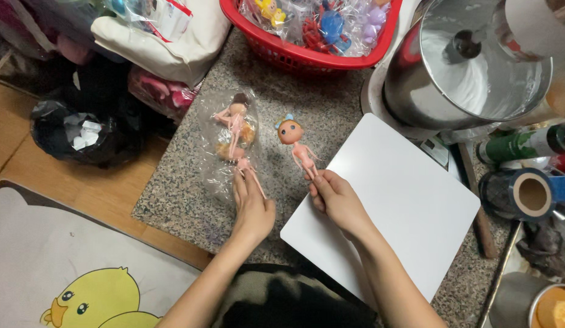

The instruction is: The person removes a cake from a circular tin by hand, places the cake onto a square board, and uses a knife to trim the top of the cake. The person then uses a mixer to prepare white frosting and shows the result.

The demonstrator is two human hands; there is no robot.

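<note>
My right hand [337, 199] grips the legs of a small bald doll [296, 144] with an orange head and a blue bow, lying head-away on the speckled stone slab [331, 97]. My left hand [252, 206] presses its fingers on the near end of a clear plastic bag [225, 146] lying flat on the slab. Inside the bag are small dolls, one with dark hair [236, 118]. The two hands are about a hand's width apart.
A white board [398, 200] lies under my right wrist. A red basket [307, 58] of bagged toys stands at the far edge. A steel pot [477, 67], tape rolls [528, 194] and a green can [513, 146] crowd the right. A black bag [82, 130] sits left.
</note>
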